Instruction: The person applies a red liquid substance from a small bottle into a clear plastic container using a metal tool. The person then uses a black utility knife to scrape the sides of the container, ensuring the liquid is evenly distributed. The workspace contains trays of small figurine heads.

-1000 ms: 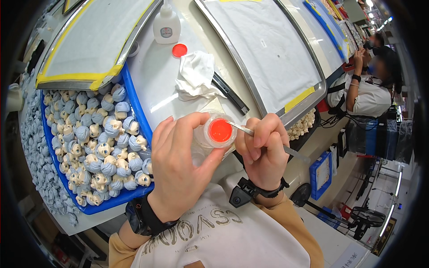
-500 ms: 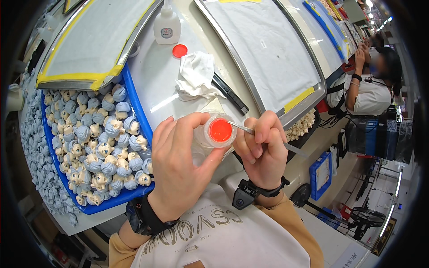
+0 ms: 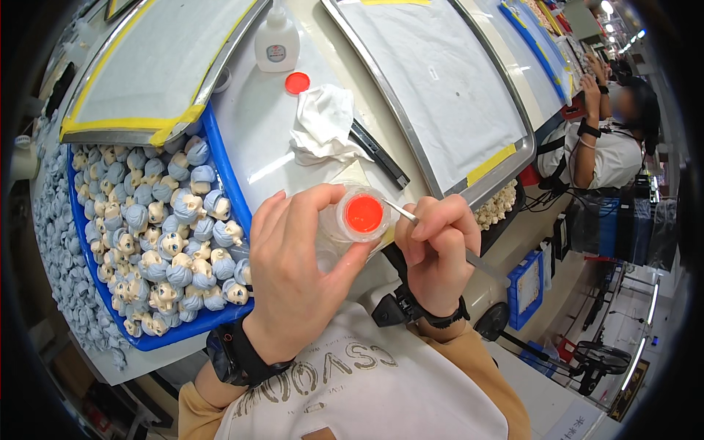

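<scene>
My left hand [image 3: 299, 253] is closed around a small clear jar [image 3: 338, 223], thumb on its near side. Bright orange-red paint [image 3: 364, 213] shows in the jar's round mouth, facing up. A slim metal spatula [image 3: 399, 210] is pinched in my right hand [image 3: 440, 253], its tip at the jar's right rim and its flat rear end sticking out beyond my fingers. Past the jar lie a crumpled white cloth [image 3: 323, 121] and a black bar-shaped tool [image 3: 379, 154]. A round orange-red lid [image 3: 297, 83] rests farther back.
To the left, a blue tray [image 3: 236, 194] holds many small doll heads with grey-blue hair. A yellow-taped tray [image 3: 154, 70] overlaps its far end. A white bottle [image 3: 277, 48] stands at the back. A metal tray [image 3: 440, 88] lies right; a co-worker [image 3: 612, 150] sits beyond.
My right hand has shifted slightly right and down, drawing the spatula tip from over the jar's mouth to its right rim. My left hand and the jar have barely moved.
</scene>
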The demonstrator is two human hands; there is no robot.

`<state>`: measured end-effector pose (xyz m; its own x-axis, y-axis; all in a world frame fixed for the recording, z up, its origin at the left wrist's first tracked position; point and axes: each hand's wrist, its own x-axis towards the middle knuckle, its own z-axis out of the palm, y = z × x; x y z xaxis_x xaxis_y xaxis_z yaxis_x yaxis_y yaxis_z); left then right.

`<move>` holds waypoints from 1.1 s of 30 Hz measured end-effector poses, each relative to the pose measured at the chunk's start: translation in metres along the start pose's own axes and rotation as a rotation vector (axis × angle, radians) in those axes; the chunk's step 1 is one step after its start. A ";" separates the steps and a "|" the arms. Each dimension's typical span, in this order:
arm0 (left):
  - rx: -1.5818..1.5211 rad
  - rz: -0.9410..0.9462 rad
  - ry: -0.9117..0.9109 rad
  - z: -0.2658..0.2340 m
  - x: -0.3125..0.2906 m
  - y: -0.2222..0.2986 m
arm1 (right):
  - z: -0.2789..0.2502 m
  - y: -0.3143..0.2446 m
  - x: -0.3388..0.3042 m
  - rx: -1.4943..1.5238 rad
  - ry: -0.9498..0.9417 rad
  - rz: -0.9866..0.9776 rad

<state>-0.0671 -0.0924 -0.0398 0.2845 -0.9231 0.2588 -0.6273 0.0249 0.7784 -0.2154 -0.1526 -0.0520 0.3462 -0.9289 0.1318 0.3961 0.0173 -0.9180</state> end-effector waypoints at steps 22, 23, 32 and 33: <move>-0.017 -0.008 -0.017 -0.002 0.000 0.000 | -0.006 -0.003 0.001 -0.514 -0.204 -0.290; -0.018 -0.012 -0.017 -0.002 0.000 0.000 | -0.007 -0.002 0.002 -0.512 -0.224 -0.312; -0.026 -0.016 -0.015 -0.001 0.001 0.002 | -0.006 0.002 0.001 -0.262 -0.172 -0.229; -0.027 -0.012 -0.014 -0.001 0.001 0.001 | -0.006 0.003 0.000 -0.228 -0.157 -0.207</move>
<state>-0.0669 -0.0929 -0.0381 0.2821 -0.9285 0.2413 -0.6043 0.0234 0.7964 -0.2190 -0.1552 -0.0574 0.4117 -0.8357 0.3635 0.2775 -0.2650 -0.9235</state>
